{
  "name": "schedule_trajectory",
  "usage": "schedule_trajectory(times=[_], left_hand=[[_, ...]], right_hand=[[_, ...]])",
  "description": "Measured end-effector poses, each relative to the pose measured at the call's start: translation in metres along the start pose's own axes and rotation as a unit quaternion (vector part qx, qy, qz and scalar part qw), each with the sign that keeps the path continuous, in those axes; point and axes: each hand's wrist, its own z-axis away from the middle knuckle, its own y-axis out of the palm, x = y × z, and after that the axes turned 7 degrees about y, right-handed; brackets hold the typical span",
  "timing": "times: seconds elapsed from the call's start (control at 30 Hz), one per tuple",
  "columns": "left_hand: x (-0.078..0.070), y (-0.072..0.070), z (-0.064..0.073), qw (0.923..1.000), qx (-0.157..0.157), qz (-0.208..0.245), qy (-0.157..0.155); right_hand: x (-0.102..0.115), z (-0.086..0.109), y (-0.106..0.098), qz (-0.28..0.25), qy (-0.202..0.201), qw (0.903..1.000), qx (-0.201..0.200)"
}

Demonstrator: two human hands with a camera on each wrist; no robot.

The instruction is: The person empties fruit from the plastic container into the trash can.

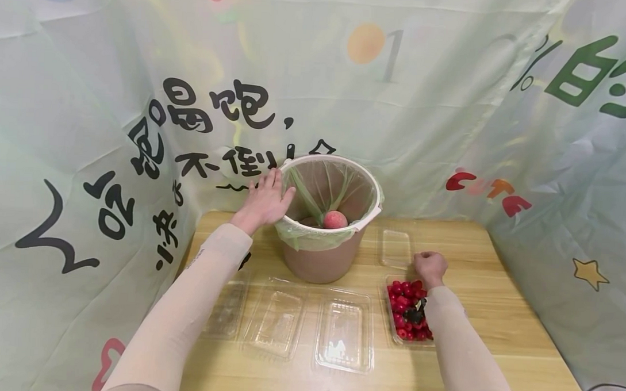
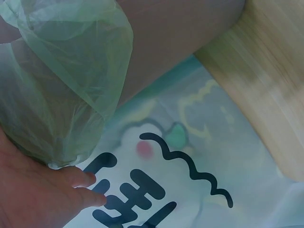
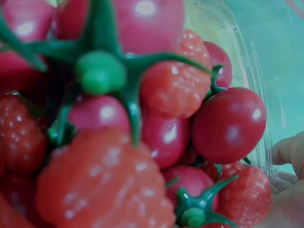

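Observation:
My left hand (image 1: 266,197) rests with straight fingers on the left rim of a pinkish-brown bin (image 1: 321,265) lined with a thin green plastic bag (image 1: 316,240). In the left wrist view its fingers lie against the bag's folded edge (image 2: 95,95). Down inside the bin is a round pink peach (image 1: 335,220). My right hand (image 1: 430,267) is curled into a fist just behind a clear plastic box (image 1: 391,330), and nothing shows in its grip. Red cherry tomatoes (image 3: 230,124) with green stems and bumpy red raspberry-like berries (image 3: 104,185) fill that box.
Several clear plastic containers lie on the wooden table: one (image 1: 344,334) in front of the bin, another (image 1: 274,323) to its left, one (image 1: 226,307) under my left forearm, and one (image 1: 395,248) right of the bin. Printed cloth (image 1: 424,124) surrounds the table.

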Motion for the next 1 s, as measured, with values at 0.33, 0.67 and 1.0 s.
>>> schedule_trajectory(times=[0.33, 0.67, 1.0], left_hand=[[0.000, 0.001, -0.001, 1.0000, -0.003, -0.002, 0.003], [0.001, 0.003, -0.001, 0.9999, -0.011, 0.001, 0.005], [0.001, 0.002, -0.001, 0.9999, -0.010, -0.006, 0.004]], right_hand=[[0.002, 0.008, -0.002, 0.002, 0.003, 1.0000, 0.005], [-0.003, 0.020, -0.019, 0.040, -0.027, 0.9984, 0.030], [-0.008, 0.034, -0.048, 0.160, -0.093, 0.9826, 0.018]])
